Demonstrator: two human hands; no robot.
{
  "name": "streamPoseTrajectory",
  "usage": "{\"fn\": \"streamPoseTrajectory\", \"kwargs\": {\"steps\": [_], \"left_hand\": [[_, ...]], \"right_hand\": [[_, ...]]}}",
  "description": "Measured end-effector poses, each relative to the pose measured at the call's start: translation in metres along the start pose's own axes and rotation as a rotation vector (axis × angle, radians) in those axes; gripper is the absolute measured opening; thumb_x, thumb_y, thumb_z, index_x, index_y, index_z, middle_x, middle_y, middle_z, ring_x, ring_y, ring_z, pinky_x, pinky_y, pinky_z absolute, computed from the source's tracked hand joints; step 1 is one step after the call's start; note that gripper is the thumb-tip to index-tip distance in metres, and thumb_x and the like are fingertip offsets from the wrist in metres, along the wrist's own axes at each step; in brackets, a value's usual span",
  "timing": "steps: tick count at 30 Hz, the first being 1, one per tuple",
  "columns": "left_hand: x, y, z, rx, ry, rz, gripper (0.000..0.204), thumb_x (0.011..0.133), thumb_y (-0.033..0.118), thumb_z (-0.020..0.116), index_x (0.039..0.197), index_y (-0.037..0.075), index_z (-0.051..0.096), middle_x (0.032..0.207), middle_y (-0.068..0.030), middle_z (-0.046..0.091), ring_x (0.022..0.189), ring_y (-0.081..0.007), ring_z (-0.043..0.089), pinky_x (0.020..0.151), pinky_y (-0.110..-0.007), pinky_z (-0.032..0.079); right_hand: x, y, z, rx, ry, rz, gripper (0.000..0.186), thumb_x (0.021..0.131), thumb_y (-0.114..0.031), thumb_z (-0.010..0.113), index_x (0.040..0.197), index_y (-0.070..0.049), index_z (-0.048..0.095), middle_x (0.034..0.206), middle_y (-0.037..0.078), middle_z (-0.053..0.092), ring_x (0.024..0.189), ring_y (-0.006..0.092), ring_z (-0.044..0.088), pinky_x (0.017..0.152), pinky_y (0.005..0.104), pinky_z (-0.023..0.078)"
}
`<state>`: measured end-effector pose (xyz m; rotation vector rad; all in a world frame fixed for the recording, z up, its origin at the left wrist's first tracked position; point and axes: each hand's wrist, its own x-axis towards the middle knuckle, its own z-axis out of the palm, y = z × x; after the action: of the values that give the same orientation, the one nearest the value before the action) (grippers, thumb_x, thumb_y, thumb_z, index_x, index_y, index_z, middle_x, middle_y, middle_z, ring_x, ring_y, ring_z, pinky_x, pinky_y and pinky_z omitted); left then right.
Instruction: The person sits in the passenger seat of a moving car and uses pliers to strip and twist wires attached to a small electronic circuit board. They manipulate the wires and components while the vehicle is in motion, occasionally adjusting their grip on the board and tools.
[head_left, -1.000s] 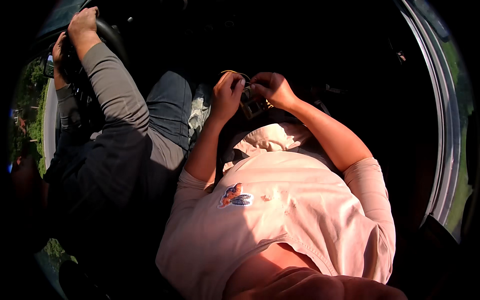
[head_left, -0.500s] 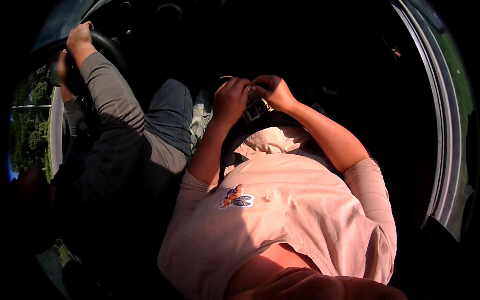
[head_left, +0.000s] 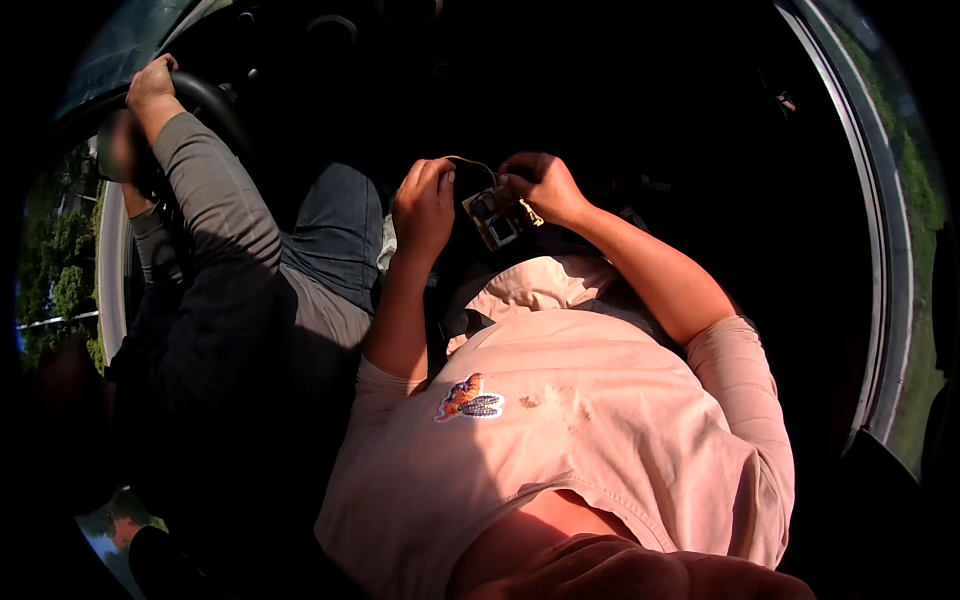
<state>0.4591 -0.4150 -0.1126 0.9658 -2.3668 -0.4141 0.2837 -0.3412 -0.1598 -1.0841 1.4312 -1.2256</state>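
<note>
A small squarish board (head_left: 503, 238) with dark and pale blocky parts and yellow pieces along its right side is above my lap; it looks like a circuit board. From its top edge a thin yellow wire (head_left: 470, 161) arches over to the left. My left hand (head_left: 424, 210) is closed at the wire's left end, thumb and fingertips pinched together. My right hand (head_left: 550, 190) pinches where the wire meets the board's upper right corner. Its fingertips hide that spot, so I cannot tell whether they also grip the board.
I am seated in a vehicle. At my left a person in a grey sleeve (head_left: 225, 200) has a hand on the steering wheel (head_left: 215, 105). Their jeans-clad leg (head_left: 340, 215) is beside my left forearm. A window edge (head_left: 868, 200) curves along the right. Deep shadow hides much else.
My left hand has moved left, away from my right hand, drawing the yellow wire out between them. More of the board now shows. My right hand has barely moved.
</note>
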Motion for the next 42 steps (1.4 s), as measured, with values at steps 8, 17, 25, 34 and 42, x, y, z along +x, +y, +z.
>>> {"fn": "streamPoseTrajectory", "kwargs": {"steps": [8, 17, 25, 34, 42], "left_hand": [[0.009, 0.011, 0.019, 0.007, -0.042, 0.152, 0.017, 0.074, 0.003, 0.067, 0.090, 0.005, 0.062, 0.094, -0.0079, 0.059, 0.087, -0.0272, 0.060, 0.074, -0.036, 0.048], [0.003, 0.005, 0.028, 0.073, -0.029, 0.063, 0.011, 0.074, 0.004, 0.065, 0.081, 0.006, 0.057, 0.085, -0.0077, 0.059, 0.081, -0.0284, 0.060, 0.073, -0.037, 0.047], [0.004, 0.007, 0.034, 0.020, -0.059, 0.012, 0.011, 0.075, 0.004, 0.065, 0.085, 0.005, 0.059, 0.089, -0.0085, 0.061, 0.082, -0.0296, 0.060, 0.070, -0.037, 0.048], [0.005, 0.009, 0.028, 0.040, -0.100, -0.004, 0.019, 0.073, 0.005, 0.067, 0.091, 0.006, 0.062, 0.093, -0.0089, 0.062, 0.086, -0.0295, 0.060, 0.073, -0.038, 0.048], [0.010, 0.013, 0.022, 0.011, -0.055, 0.017, 0.011, 0.074, 0.005, 0.065, 0.084, 0.006, 0.061, 0.085, -0.0080, 0.061, 0.080, -0.0297, 0.059, 0.070, -0.038, 0.045]], "right_hand": [[0.005, 0.004, -0.001, 0.035, -0.014, 0.018, 0.019, 0.083, -0.011, 0.062, 0.094, 0.005, 0.063, 0.071, 0.011, 0.065, 0.058, 0.0153, 0.063, 0.055, 0.0276, 0.049], [0.011, 0.013, 0.005, 0.107, -0.104, 0.068, 0.018, 0.082, -0.010, 0.062, 0.093, 0.004, 0.064, 0.071, 0.012, 0.066, 0.058, 0.0164, 0.064, 0.056, 0.0281, 0.050], [0.011, 0.018, 0.003, 0.051, -0.083, 0.087, 0.019, 0.082, -0.012, 0.060, 0.092, 0.004, 0.064, 0.069, 0.012, 0.064, 0.061, 0.0169, 0.063, 0.058, 0.0289, 0.049], [0.014, 0.021, 0.006, 0.087, -0.073, 0.152, 0.018, 0.080, -0.012, 0.062, 0.090, 0.004, 0.065, 0.073, 0.013, 0.066, 0.064, 0.0187, 0.063, 0.061, 0.0304, 0.049], [0.020, 0.024, 0.008, 0.056, -0.083, 0.047, 0.018, 0.080, -0.009, 0.061, 0.093, 0.004, 0.064, 0.079, 0.013, 0.065, 0.069, 0.0191, 0.063, 0.064, 0.0307, 0.050]]}}
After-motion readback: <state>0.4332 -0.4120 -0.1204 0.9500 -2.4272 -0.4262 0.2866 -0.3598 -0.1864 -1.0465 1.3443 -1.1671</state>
